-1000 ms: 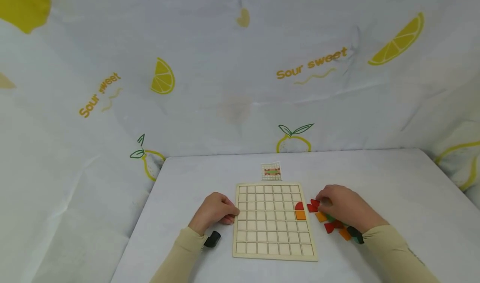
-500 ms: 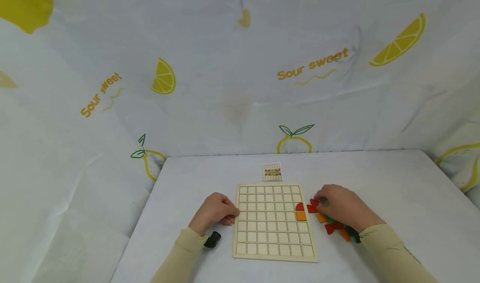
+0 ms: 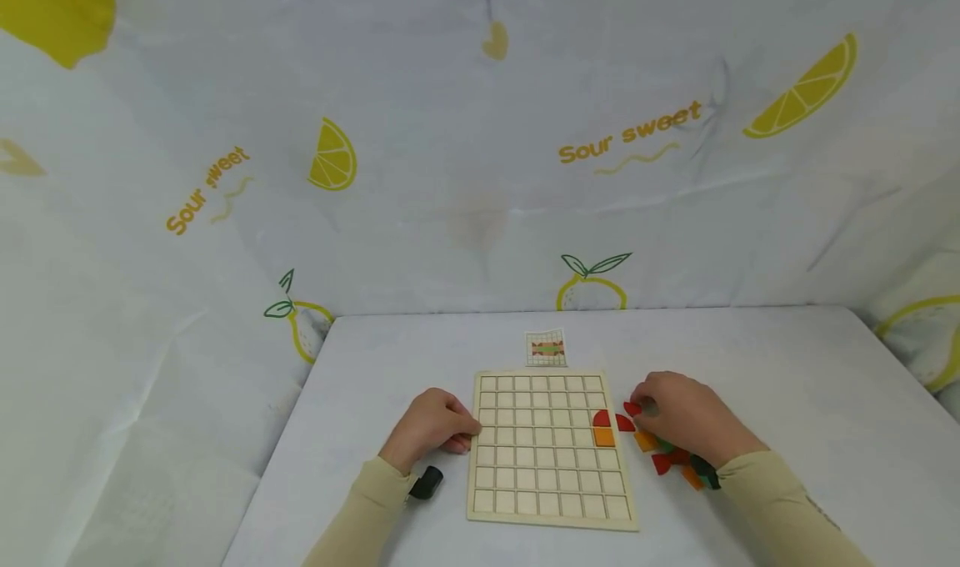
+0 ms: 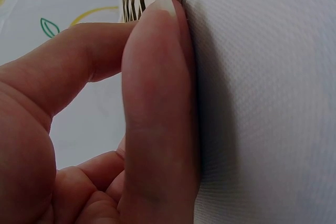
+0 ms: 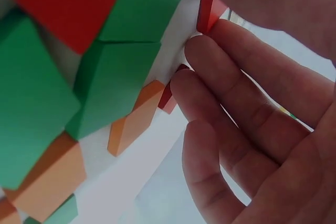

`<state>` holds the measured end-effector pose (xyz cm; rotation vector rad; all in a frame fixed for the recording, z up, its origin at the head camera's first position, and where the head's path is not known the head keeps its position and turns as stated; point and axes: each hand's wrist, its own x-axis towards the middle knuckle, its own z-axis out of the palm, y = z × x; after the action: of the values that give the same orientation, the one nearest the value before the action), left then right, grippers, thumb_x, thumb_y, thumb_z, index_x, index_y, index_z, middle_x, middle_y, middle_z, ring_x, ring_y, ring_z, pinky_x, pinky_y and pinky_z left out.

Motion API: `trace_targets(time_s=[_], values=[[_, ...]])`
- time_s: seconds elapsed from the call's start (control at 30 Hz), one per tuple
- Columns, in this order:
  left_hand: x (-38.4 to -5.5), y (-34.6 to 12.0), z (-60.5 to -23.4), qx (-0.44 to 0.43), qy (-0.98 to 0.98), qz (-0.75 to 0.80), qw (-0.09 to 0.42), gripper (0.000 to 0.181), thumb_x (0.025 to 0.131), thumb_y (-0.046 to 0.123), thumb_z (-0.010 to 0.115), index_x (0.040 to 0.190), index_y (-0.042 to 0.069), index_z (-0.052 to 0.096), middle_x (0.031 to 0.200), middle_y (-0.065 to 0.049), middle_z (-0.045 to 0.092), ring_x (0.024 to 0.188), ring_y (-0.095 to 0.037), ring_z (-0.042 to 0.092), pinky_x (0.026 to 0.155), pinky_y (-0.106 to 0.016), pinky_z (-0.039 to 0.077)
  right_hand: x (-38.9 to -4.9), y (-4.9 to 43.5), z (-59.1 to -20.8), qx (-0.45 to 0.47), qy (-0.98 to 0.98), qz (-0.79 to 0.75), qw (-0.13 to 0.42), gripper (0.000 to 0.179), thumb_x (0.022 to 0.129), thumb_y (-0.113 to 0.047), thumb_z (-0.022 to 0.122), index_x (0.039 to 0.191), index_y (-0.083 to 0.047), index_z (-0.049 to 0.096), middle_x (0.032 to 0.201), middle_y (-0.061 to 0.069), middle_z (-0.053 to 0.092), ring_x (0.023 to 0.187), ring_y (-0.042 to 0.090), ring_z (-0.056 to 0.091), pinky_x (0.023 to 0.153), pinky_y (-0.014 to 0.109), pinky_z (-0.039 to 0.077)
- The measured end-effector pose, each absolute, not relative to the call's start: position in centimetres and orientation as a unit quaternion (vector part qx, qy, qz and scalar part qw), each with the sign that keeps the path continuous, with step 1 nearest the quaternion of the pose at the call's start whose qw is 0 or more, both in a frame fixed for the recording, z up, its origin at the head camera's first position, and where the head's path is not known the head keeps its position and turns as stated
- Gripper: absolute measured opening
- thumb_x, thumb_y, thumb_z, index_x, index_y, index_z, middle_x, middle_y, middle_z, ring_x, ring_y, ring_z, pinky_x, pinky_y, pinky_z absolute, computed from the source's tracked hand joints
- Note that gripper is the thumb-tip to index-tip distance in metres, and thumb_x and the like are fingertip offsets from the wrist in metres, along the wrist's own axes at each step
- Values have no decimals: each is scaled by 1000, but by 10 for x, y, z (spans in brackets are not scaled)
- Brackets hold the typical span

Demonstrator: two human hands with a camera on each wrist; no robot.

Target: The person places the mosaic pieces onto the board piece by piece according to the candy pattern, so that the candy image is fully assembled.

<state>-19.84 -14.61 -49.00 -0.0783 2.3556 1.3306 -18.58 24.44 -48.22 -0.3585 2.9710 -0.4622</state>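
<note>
Fingers (image 5: 262, 61) pinch red (image 5: 206, 10); wrist view clearer.

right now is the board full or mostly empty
Mostly empty: the board holds one red piece and one orange piece; the rest is bare.

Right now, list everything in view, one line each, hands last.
Grid board: one, pale wood, on the table
Pattern card: one, multicoloured, beyond the board
Rounded piece: one, red, board's rightmost column
Square piece: one, orange, just below it
Loose pieces: several, uncountable; red, orange, green; right of board
Black object: one, black, by left wrist
Table: one, white, foreground
Backdrop: one, white, lemon-printed, behind table
Sleeves: two, beige, forearms
Left hand: one, bare, gripping board's left edge
Right hand: one, bare, pinching red piece
</note>
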Motion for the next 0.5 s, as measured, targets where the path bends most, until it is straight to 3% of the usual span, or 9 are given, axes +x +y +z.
trace_targets(time_s=[0.23,0.5], values=[[-199,-147,-491,-25,848,483,217,14,88,13,86,89,5,74,74,-8,76,58,-10,70,58,-25,62,-174,247,-472,-107,979,-166,56,22,88,-23,87,105,-10,81,102,0,75,93,20,67,90,51,63],[-200,-146,-493,-22,850,479,217,14,88,13,86,88,5,75,74,-7,76,58,-10,69,58,-24,62,-147,231,-463,-128,975,-172,50,18,88,-23,88,104,-17,82,99,-8,72,91,12,64,80,37,61]])
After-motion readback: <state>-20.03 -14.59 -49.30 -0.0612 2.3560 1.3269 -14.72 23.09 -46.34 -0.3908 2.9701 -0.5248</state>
